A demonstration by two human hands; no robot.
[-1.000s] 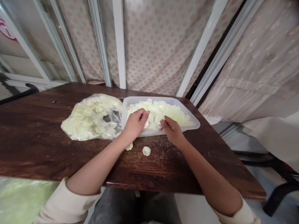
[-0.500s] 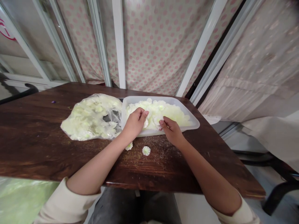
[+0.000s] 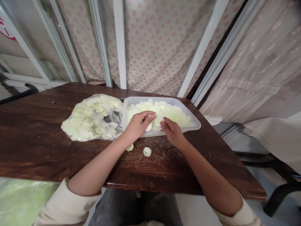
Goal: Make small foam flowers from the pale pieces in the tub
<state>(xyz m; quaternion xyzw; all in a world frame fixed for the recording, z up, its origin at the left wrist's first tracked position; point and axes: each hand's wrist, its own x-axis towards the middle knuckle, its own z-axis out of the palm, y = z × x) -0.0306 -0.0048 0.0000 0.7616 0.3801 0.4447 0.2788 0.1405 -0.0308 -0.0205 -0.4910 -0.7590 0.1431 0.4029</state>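
A translucent white plastic tray [image 3: 141,100] stands on the dark wooden table [image 3: 35,141], heaped with pale cream-green artificial flower heads [image 3: 164,111]. My left hand [image 3: 139,124] reaches over the tray's near rim, its fingers curled around a white flower head [image 3: 149,127]. My right hand [image 3: 172,131] rests just inside the rim, with its fingertips against another flower head [image 3: 158,122]. Left of the tray lies a clear plastic bag [image 3: 89,121] full of similar flowers. Two loose flower heads [image 3: 147,152] lie on the table near my wrists.
Fine crumbs are scattered across the table in front of the tray. A white dish [image 3: 213,120] shows beyond the table's right corner. A pink-dotted curtain [image 3: 155,53] and white frame bars stand behind the table. The near table edge runs above my lap.
My left hand has moved right and further over the tray, with the white flower head shifting along beneath it. My right hand has barely moved.
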